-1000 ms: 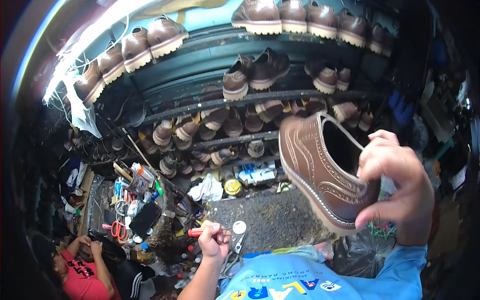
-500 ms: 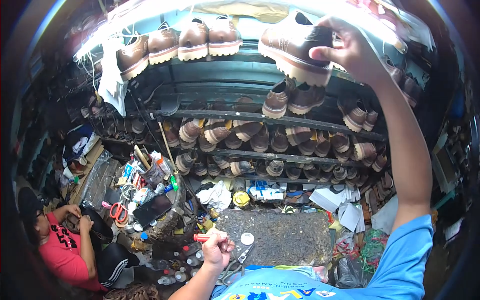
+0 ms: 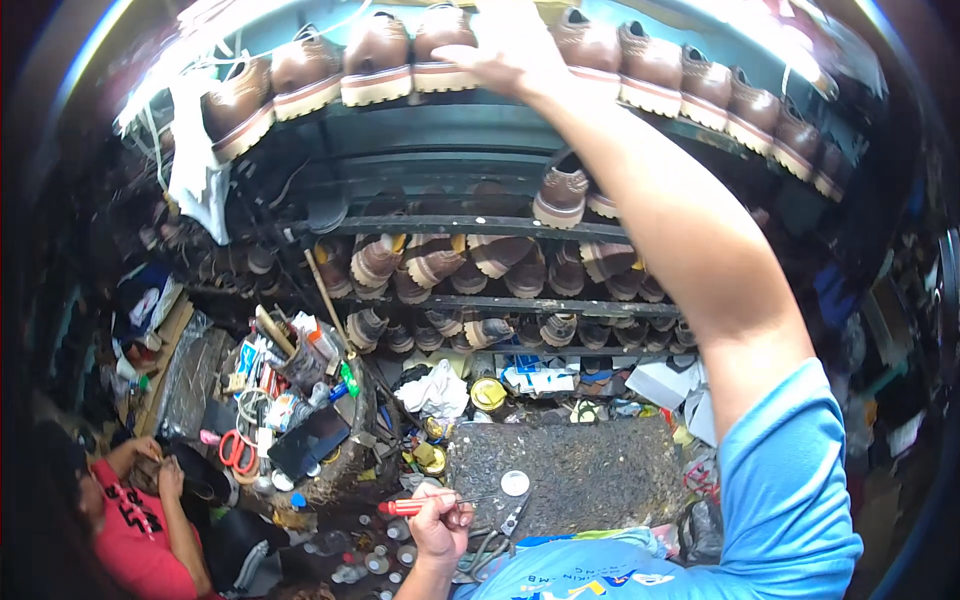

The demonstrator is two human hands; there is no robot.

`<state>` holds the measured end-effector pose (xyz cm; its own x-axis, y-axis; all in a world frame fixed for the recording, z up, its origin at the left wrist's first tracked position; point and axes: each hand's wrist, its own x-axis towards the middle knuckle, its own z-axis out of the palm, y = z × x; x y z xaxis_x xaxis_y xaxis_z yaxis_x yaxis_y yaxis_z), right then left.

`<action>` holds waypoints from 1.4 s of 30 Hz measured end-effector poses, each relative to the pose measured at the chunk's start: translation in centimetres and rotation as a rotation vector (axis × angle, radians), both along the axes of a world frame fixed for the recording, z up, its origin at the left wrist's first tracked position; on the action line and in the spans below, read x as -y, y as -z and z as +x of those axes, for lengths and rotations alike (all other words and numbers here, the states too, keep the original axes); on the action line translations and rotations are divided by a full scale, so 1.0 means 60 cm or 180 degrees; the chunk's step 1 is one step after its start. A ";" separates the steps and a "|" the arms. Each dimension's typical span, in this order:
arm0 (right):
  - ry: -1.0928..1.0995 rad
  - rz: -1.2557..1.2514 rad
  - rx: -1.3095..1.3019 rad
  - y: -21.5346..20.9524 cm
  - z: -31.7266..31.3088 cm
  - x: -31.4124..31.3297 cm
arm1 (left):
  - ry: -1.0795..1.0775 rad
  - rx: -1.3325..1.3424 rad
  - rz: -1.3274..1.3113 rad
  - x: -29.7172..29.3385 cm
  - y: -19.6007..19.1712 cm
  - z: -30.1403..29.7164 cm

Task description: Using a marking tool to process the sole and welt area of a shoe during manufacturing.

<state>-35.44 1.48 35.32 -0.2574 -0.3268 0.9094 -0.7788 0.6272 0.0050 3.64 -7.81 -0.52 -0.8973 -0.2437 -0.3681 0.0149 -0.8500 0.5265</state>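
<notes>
The left hand (image 3: 443, 522), near the body, was closed around a red-handled tool (image 3: 402, 507) — the handle stuck out to the left of the fist and a thin shaft showed on its right. Right of that grip was a blue shirt (image 3: 785, 470) with printed lettering on the chest, bent by folds. Just right of the fist, a metal tool with gray handles (image 3: 512, 522) pointed up toward a white disc (image 3: 514, 483) on a dark slab (image 3: 600, 465). Farther left were red-handled scissors (image 3: 238, 455), a dark phone (image 3: 308, 442) and packets with print too small to read. A person (image 3: 150, 530) beyond them wore a red shirt with dark lettering.

Well above the left grip, the right hand (image 3: 512, 52) was at the top shelf, its thumb crossing a brown shoe (image 3: 440, 28) on its left. Glare washed out the fingers — I cannot tell whether they gripped anything. 3 more brown shoes (image 3: 305, 75) stood farther left, others to its right, and 1 shoe (image 3: 560, 193) below it, near the forearm.
</notes>
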 end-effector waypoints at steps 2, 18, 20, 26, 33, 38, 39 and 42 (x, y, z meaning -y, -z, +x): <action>0.0870 -0.0214 0.0568 0.007 -0.012 0.060 | 0.0080 -0.0090 -0.0048 -0.005 0.002 0.004; -0.0365 -0.1164 0.1129 0.073 0.117 -0.115 | 0.0000 -0.0138 -0.0233 -0.013 -0.008 0.014; -0.1036 -0.1064 0.1281 0.110 0.200 -0.180 | 0.0079 -0.0103 -0.0227 -0.016 -0.015 0.002; -0.0051 -0.0134 0.0128 0.261 0.446 -0.331 | -0.0056 -0.0123 -0.0588 -0.017 -0.031 -0.010; -0.0506 -0.0685 0.1289 0.397 0.578 -0.432 | 0.0397 -0.0245 -0.0486 -0.045 -0.027 -0.041; 0.0305 -0.0811 0.1601 0.471 0.638 -0.476 | 0.0557 -0.0080 -0.0469 -0.086 -0.039 -0.061; 0.0504 -0.0870 0.1620 0.485 0.644 -0.486 | 0.0600 -0.0175 -0.0456 -0.090 -0.042 -0.063; 0.0507 -0.1020 0.1420 0.479 0.601 -0.482 | 0.0581 -0.0127 -0.0483 -0.080 -0.034 -0.060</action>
